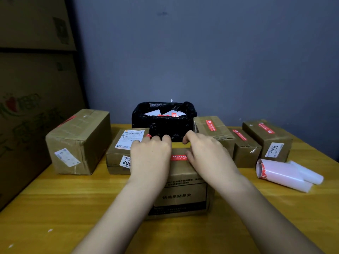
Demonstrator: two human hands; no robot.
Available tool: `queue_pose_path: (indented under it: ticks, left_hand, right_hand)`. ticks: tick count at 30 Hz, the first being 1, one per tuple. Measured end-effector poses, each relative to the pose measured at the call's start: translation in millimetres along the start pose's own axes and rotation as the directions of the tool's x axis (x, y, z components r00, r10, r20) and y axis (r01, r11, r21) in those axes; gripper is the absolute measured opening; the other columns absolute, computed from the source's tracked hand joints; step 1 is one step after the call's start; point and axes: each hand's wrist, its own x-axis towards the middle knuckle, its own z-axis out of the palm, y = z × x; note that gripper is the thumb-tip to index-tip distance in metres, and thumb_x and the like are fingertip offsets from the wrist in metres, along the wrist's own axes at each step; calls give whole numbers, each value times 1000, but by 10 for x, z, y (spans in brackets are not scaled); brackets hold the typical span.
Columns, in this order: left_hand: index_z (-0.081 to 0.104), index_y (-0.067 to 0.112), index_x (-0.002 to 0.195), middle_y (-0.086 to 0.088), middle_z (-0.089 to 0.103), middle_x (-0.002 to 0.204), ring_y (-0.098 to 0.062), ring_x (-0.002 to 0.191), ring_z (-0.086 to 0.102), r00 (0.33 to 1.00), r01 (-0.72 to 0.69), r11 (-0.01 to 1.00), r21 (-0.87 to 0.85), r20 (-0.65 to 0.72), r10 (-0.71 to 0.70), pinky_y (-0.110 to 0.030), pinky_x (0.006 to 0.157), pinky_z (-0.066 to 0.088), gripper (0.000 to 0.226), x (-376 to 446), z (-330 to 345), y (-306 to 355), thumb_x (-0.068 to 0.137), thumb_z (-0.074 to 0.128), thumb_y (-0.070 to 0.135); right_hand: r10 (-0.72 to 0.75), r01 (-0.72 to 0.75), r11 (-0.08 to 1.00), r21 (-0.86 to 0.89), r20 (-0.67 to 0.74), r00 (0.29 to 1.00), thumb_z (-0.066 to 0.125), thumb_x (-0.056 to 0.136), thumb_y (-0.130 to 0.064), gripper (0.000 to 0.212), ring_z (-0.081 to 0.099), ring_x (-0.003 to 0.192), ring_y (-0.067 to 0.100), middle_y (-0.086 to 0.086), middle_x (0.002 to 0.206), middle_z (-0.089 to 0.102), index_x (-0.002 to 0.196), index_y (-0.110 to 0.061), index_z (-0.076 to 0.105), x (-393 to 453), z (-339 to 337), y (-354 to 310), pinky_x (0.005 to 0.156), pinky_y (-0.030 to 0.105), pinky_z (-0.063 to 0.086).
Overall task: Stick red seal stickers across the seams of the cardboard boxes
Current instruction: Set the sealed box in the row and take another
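Table (55, 208): hands flat on box (185, 195) w/ sticker (178, 157).

Your nearest open stretch of counter (55, 208) runs along the front, on both sides of the central box (183, 189) that stands in the middle. Behind it the black-bagged bin (161, 125) blocks the way, with the labelled box (124, 153) and the large box (78, 142) closing the left. On the right, three sealed boxes (245, 143) stand in a row, and the sticker roll (286, 174) lies just in front of them
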Motion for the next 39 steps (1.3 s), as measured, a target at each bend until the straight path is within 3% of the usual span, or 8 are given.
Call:
queue_pose_path:
  ticks: [7,11,15,21,36,39]
  left_hand:
    - [48,20,107,-3,63,103,-27,100,59,999,29,999,28,16,-30,-34,75,27,16,30,-13,-1,95,39,15]
    - [35,23,93,-2,64,99,-27,95,61,1000,19,999,25,20,-20,-35,74,22,9,35,-3,-16,94,40,15]
    - [45,22,101,-2,65,99,-27,95,62,999,23,999,43,27,-25,-35,78,30,7,63,20,-49,94,44,20]
    - [48,23,102,0,64,101,-25,97,61,1000,18,1000,-12,19,-18,-32,72,27,8,87,59,-127,95,46,24]
    - [50,23,109,1,61,104,-23,98,58,998,55,988,-146,23,-52,-32,64,34,15,43,74,-193,97,43,19]
    - [48,25,120,2,56,116,-21,107,53,997,51,968,-245,-37,-62,-33,72,43,25,5,-9,-220,97,40,22]
  right_hand:
    - [-35,36,985,-170,7,999,49,96,-18,26,55,106,22,0,114,56,122,-22,46,-4,11,-29,75,30,43]
    - [-45,48,978,-203,17,999,47,96,-18,24,55,106,23,1,114,55,120,-21,48,-1,1,-36,70,29,36]
    - [-51,57,974,-221,30,998,48,97,-17,23,55,105,23,2,114,55,120,-20,50,-12,-16,-41,68,28,34]
    - [-25,31,967,-251,25,999,49,95,-15,24,55,103,24,2,114,56,119,-18,50,-14,-26,-85,66,29,33]
    - [108,-94,972,-216,56,993,51,95,-9,25,58,101,26,5,113,53,119,-15,47,-18,-183,-39,65,30,36]
    - [141,-142,974,-176,-20,990,42,98,-13,20,58,102,26,3,114,57,116,-19,51,-13,-265,64,68,31,39]
